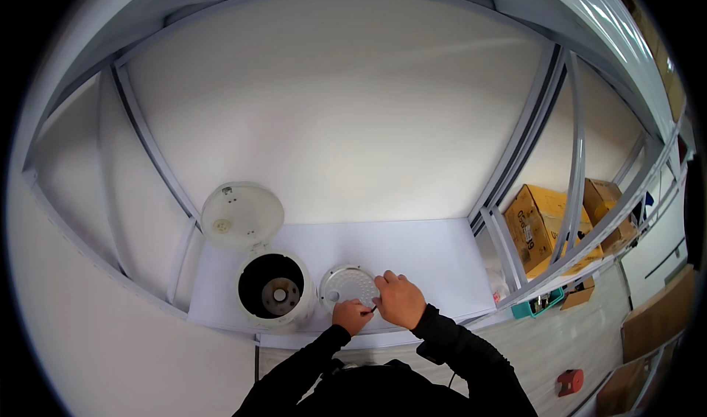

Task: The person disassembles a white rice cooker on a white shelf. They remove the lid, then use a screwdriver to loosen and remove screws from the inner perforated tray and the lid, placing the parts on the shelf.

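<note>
Both hands (377, 308) on round plate (348, 285) — yellow cartons (536, 225) right

White counter (412, 251), white back wall (331, 107) and pale grey frame bars (515, 166). White cooker (274, 293) with a dark inside and a silver middle, white open lid (242, 216), and a round silver plate (349, 284) dotted with tiny holes, next to black sleeves (456, 347). Off to the right, yellow-brown cardboard boxes (536, 222) with black print, a teal tray (541, 305), and a small red thing (570, 382) on the pale grey floor (530, 343).
</note>
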`<state>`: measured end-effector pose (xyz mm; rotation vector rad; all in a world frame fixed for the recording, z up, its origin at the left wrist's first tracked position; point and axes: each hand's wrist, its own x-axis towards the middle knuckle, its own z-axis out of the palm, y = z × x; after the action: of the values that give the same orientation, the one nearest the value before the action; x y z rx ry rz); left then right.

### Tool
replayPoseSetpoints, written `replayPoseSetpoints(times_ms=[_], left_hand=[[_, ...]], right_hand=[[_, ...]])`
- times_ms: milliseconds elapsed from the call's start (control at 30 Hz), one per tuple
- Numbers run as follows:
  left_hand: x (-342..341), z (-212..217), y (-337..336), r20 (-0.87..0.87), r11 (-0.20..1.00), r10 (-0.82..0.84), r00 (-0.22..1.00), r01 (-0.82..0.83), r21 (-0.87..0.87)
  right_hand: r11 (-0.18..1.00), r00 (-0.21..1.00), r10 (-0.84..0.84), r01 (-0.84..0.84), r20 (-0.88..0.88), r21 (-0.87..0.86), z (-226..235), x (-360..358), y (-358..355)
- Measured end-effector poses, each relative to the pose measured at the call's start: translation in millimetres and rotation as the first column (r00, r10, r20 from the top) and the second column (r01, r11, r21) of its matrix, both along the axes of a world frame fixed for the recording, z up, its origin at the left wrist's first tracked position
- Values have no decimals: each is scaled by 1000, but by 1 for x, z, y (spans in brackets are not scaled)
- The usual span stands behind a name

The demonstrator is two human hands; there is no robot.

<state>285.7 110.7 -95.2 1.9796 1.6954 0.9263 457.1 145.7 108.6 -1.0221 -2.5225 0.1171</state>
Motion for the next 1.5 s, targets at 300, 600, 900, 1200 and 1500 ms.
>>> replayPoseSetpoints(times_ms=[300, 600, 900, 1200, 1500], left_hand=[[-1, 9, -3, -42, 999, -31, 999, 31, -9], [2, 13, 1, -80, 997, -83, 993, 83, 1], [-1, 30, 4, -66, 992, -123, 990, 120, -43], [2, 18, 15, -59, 984, -129, 990, 120, -135], [8, 39, 19, -20, 980, -96, 995, 91, -177]], right_hand=[[999, 996, -43, 41, -80, -27, -4, -2, -5], [988, 973, -95, 66, -212, -139, -16, -7, -2], [970, 962, -177, 135, -206, -202, -12, -8, -16], [953, 931, -170, 72, -324, -294, -8, 1, -21], [962, 852, -190, 63, -487, -266, -3, 17, -11]])
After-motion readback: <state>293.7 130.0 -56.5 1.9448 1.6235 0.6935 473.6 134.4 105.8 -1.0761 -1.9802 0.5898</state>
